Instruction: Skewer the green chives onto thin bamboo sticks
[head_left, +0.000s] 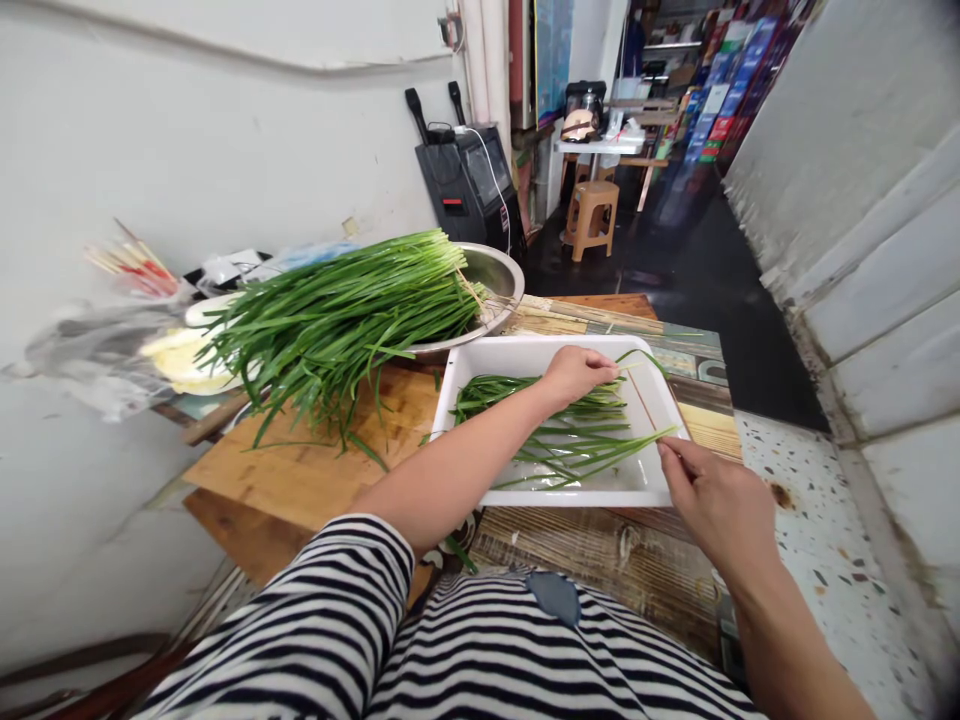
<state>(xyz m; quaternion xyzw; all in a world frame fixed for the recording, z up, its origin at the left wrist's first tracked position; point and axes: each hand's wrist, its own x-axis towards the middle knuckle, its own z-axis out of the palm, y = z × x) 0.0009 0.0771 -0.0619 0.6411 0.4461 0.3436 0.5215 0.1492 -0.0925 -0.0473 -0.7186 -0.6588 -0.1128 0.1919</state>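
Observation:
A white plastic tray (551, 498) holds loose garlic chives (574, 452) lying lengthwise. Over its far right part, my left hand (574, 378) is closed in a pinch at the pale end of a chive, and a thin green blade curves beyond the fingertips. My right hand (720, 495) is closed at the near right corner, its thumb and finger at the pale ends of a few chives. A thin brownish strand (643, 398) runs between the two hands. To the left, a large bunch of garlic chives (352, 310) rests across a steel bowl (506, 268).
A wooden board (300, 475) lies left of the tray on a wood-patterned table (600, 560). Plastic bags (97, 345) and skewers (135, 265) are by the left wall. A black speaker-like box (469, 185) and a tan stool (592, 218) stand farther back.

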